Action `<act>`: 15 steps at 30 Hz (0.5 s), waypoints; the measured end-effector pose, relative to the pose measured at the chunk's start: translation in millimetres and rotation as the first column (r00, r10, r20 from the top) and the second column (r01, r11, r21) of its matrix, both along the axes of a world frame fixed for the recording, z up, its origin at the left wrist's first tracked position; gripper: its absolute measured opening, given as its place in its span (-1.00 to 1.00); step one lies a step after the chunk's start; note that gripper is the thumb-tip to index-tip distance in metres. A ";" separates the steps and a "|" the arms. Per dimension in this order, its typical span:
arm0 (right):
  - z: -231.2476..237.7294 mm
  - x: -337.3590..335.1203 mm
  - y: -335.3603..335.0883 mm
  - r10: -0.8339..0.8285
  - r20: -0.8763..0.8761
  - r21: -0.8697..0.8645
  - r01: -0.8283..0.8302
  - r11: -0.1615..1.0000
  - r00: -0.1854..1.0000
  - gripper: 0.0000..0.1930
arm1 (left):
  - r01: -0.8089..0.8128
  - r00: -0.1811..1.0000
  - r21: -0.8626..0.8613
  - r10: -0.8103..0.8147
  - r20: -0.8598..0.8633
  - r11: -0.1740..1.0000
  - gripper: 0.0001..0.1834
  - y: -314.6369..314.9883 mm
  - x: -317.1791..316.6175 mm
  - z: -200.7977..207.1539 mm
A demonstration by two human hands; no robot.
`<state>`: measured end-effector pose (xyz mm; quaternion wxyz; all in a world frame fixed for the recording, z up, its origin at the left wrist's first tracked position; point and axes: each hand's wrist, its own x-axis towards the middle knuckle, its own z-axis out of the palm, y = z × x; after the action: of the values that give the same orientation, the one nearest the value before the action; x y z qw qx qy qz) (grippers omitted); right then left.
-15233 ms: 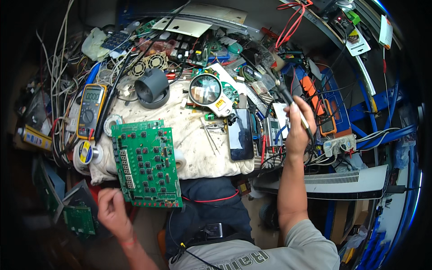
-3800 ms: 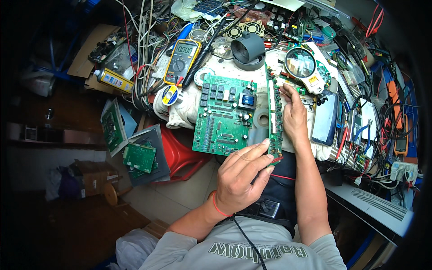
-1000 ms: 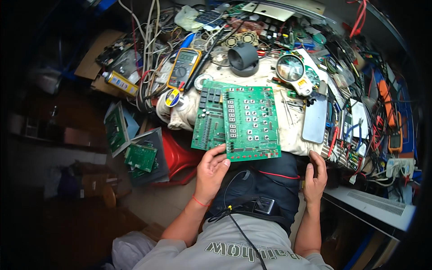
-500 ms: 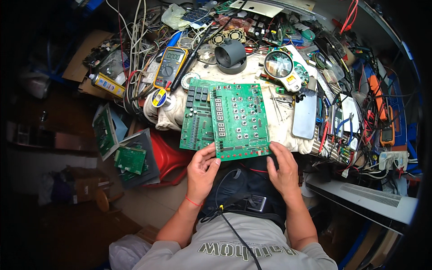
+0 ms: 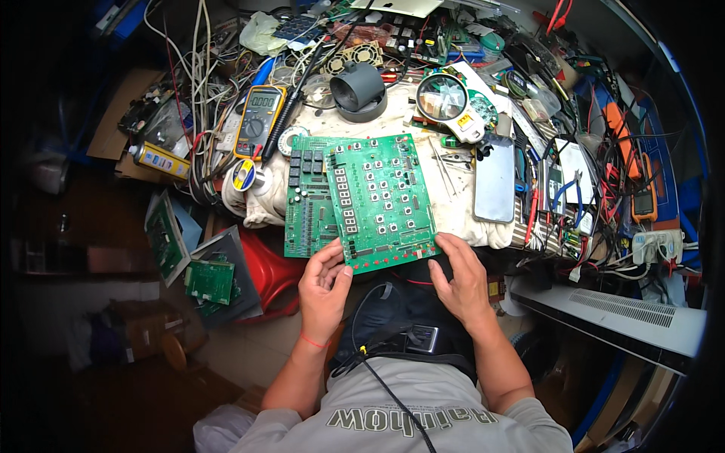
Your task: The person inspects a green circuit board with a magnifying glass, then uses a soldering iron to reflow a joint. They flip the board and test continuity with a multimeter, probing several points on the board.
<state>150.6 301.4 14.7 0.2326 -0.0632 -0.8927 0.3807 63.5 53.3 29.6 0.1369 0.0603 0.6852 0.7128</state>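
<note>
A green circuit board with rows of small push buttons (image 5: pixel 385 200) lies on top of a second green circuit board with black relays (image 5: pixel 306 204), both on a white cloth (image 5: pixel 453 204) on the bench. My left hand (image 5: pixel 323 291) grips the button board's near left corner. My right hand (image 5: pixel 459 278) holds its near right corner from below. Both forearms come up from the lower edge.
A yellow multimeter (image 5: pixel 259 121), a solder spool (image 5: pixel 245 174), a black cylinder (image 5: pixel 358 90), a magnifier lamp (image 5: pixel 444 102) and a phone (image 5: pixel 495 181) surround the boards. Tangled wires and tools crowd the right. More green boards (image 5: pixel 189 257) lean by a red stool (image 5: pixel 268 268) at left.
My right hand came up from my lap to the button board's near right corner. Both hands now hold the board's near edge; the view shifted slightly.
</note>
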 end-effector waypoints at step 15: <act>-5.7 4.7 3.6 -0.029 0.023 0.002 0.029 1.000 0.999 -0.41 | -0.010 0.999 0.010 0.009 0.054 1.000 -0.52 -4.2 5.0 -1.0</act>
<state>155.3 304.9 9.1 0.2277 -0.0803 -0.8946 0.3759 68.5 49.1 28.6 0.1515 0.0386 0.6781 0.7182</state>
